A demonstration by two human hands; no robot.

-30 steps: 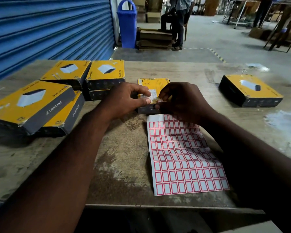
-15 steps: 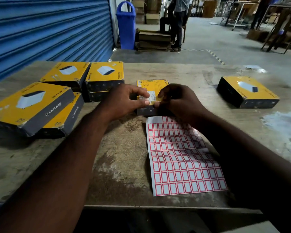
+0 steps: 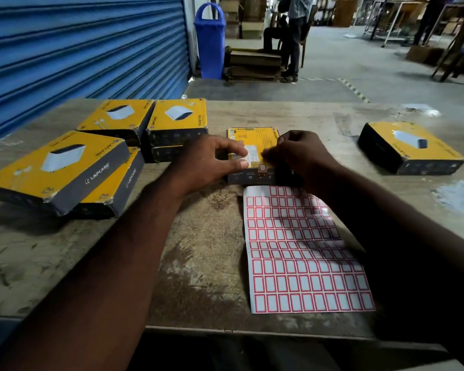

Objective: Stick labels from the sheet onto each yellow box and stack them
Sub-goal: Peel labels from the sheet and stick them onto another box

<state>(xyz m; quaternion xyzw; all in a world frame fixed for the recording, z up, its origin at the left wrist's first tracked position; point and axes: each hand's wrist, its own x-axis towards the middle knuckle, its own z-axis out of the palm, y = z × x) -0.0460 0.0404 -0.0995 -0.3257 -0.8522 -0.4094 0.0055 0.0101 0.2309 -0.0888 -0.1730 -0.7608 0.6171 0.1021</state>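
- L hand [image 3: 209, 162]: forearm comes in from lower left, palm down, fingers curved. Index lies across the top of the centre yellow box [image 3: 252, 136] and the thumb tip is on its near-left top edge, so it holds the box's left part btw thumb & fingers.
- R hand [image 3: 302, 156]: forearm comes in from lower right, knuckles up, fingers curled under w/ tips down on the box top, just right of a white printed patch. Blurred, so can't tell if it pinches a label or only presses.
- Box lies flat on the wooden table [image 3: 65, 250], text-printed side up, straight ahead. L hand is on its left part, R hand on its right.
- Red-bordered label [image 3: 263, 167]: at the box's near edge, just below the gap btw the two hands, covered by neither.
- Label sheet [image 3: 300, 250]: flat on the table, far edge right at the box's near side, right part under the R forearm. Rows of red-framed white labels.
- Other yellow boxes:
  - front-left stack [image 3: 56, 167] of two, top one skewed
  - back-left box [image 3: 115, 116] beside a back stack [image 3: 177, 116] of two
  - lone box [image 3: 410, 148] at the right, well apart from both hands
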